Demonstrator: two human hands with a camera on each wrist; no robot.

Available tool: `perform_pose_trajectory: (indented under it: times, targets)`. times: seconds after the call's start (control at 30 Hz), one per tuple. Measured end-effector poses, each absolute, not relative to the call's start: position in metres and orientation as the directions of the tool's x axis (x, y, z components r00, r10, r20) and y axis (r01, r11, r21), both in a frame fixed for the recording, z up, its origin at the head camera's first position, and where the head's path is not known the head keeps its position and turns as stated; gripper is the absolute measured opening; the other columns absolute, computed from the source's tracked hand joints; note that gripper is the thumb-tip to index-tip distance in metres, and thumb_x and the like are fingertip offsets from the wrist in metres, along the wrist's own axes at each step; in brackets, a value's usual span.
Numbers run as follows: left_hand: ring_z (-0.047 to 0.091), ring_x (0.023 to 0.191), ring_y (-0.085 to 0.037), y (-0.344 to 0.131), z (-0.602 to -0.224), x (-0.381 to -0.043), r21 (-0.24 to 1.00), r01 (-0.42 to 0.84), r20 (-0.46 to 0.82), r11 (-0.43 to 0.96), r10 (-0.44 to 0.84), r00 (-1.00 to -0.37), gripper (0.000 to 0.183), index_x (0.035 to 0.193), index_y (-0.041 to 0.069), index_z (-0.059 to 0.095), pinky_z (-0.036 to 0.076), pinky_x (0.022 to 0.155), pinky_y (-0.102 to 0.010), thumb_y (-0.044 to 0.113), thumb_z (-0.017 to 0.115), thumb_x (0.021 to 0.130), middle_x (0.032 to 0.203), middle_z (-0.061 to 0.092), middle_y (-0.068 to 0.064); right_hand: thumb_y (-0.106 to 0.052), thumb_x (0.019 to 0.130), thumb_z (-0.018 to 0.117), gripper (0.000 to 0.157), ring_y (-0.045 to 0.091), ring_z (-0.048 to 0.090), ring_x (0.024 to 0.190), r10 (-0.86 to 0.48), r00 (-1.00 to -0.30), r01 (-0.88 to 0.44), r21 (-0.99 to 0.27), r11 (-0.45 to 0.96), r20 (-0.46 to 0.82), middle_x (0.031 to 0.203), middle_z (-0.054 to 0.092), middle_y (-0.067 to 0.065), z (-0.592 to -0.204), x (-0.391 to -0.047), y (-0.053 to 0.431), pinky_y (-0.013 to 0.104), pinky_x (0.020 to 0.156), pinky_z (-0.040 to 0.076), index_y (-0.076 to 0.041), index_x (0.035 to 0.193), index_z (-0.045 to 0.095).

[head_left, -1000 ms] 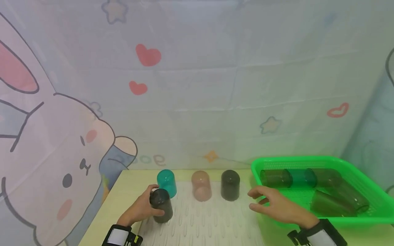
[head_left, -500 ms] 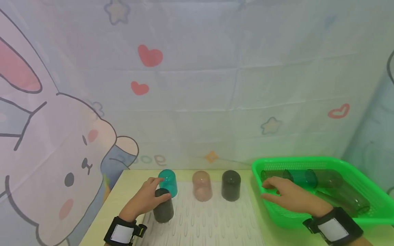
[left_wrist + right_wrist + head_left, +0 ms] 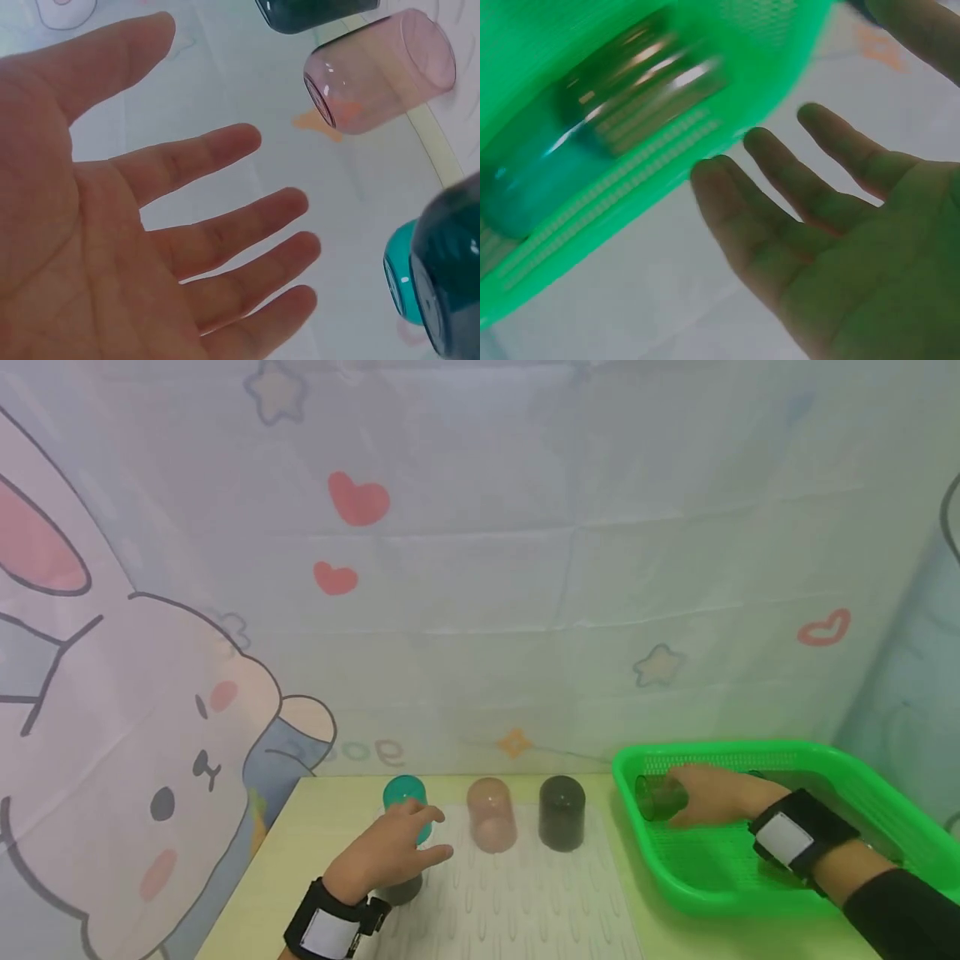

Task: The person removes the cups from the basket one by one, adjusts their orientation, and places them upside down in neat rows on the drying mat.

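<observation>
Left hand spread, holding nothing, over the near black cup on the white mat, itself on the worktop. Right hand in the green basket, fingers apart at a smoky cup lying on its side; can't tell if touching. Farther back, teal cup, pink cup and dark grey cup stand in a row, domed ends up; printed cloth behind. Step looks like taking a cup from the basket; next move likely calls for closing fingers round it and lifting clear of the rim
</observation>
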State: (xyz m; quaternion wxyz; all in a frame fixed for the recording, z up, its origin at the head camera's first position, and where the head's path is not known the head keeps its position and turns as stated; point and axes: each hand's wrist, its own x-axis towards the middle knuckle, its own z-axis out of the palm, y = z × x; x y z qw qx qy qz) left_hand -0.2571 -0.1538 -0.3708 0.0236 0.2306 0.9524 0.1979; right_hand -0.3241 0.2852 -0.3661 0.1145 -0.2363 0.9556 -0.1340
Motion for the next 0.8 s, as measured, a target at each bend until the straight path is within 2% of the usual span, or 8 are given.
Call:
perform_pose_trajectory:
  times: [0.07,0.13,0.3,0.43,0.6,0.8]
  targets:
    - [0.05,0.112,-0.033,-0.152,-0.373,-0.258,0.376,0.443,0.04,0.814,0.464,-0.885,0.043,0.122,0.007,0.058,0.047,0.085,-0.047,0.037,0.062,0.091,0.124,0.05,-0.018,-0.024,0.079,0.076,0.07,0.054,0.04,0.117,-0.461,-0.871,-0.413,-0.255,0.874,-0.171,0.127,0.045,0.036,-0.368,-0.336,0.29,0.058,0.088,0.041,0.015,0.128,0.043]
    - [0.051,0.111,-0.033,-0.15,-0.375,-0.259,0.359,0.469,0.052,0.807,0.484,-0.873,0.042,0.12,0.007,0.058,0.047,0.084,-0.046,0.037,0.062,0.091,0.122,0.051,-0.017,-0.015,0.077,0.077,0.069,0.053,0.045,0.111,-0.438,-0.881,-0.405,-0.198,0.893,-0.177,0.123,0.046,0.037,-0.373,-0.348,0.293,0.056,0.085,0.044,0.018,0.127,0.042]
    - [0.052,0.109,-0.031,-0.144,-0.378,-0.258,0.327,0.52,0.088,0.789,0.522,-0.848,0.039,0.118,0.007,0.06,0.049,0.082,-0.043,0.036,0.061,0.092,0.118,0.053,-0.014,0.0,0.073,0.078,0.066,0.052,0.049,0.102,-0.389,-0.904,-0.38,-0.083,0.921,-0.179,0.116,0.048,0.038,-0.393,-0.368,0.302,0.051,0.076,0.048,0.017,0.126,0.042]
    - [0.053,0.108,-0.029,-0.143,-0.38,-0.257,0.318,0.542,0.11,0.778,0.537,-0.836,0.038,0.118,0.009,0.06,0.049,0.083,-0.04,0.037,0.06,0.093,0.118,0.053,-0.011,0.003,0.072,0.077,0.068,0.057,0.043,0.11,-0.393,-0.906,-0.394,-0.03,0.919,-0.154,0.123,0.043,0.04,-0.41,-0.376,0.303,0.053,0.078,0.046,0.015,0.129,0.043]
    - [0.053,0.108,-0.026,-0.143,-0.382,-0.259,0.311,0.546,0.114,0.778,0.54,-0.834,0.038,0.119,0.01,0.06,0.049,0.082,-0.036,0.037,0.059,0.093,0.12,0.054,-0.009,0.007,0.072,0.075,0.065,0.056,0.045,0.108,-0.439,-0.892,-0.439,-0.026,0.898,-0.105,0.124,0.043,0.039,-0.425,-0.384,0.3,0.05,0.074,0.048,0.012,0.129,0.045]
    - [0.054,0.105,-0.023,-0.145,-0.385,-0.258,0.317,0.519,0.08,0.794,0.523,-0.849,0.039,0.119,0.011,0.06,0.05,0.08,-0.035,0.039,0.06,0.092,0.118,0.054,-0.008,-0.004,0.067,0.084,0.069,0.052,0.05,0.102,-0.484,-0.875,-0.485,0.051,0.873,-0.025,0.117,0.05,0.034,-0.44,-0.39,0.29,0.053,0.076,0.049,0.008,0.126,0.049]
